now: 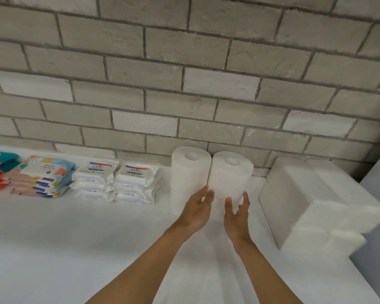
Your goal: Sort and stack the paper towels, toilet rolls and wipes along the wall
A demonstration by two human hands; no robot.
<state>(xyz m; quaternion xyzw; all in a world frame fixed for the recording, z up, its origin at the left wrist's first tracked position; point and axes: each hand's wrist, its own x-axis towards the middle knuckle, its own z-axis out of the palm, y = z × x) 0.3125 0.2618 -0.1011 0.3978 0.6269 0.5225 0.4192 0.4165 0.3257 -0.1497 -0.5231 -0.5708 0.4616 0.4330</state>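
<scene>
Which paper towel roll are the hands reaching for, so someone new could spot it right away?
Along the brick wall, two upright paper towel rolls stand side by side between the Dove wipes packs and the folded paper towel stacks. It is the right-hand roll, with both open hands at its base.

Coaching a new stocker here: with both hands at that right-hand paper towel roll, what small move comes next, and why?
Probably draw both open hands back: the right roll stands upright, touching the left roll near the brick wall, so it looks placed.
</scene>
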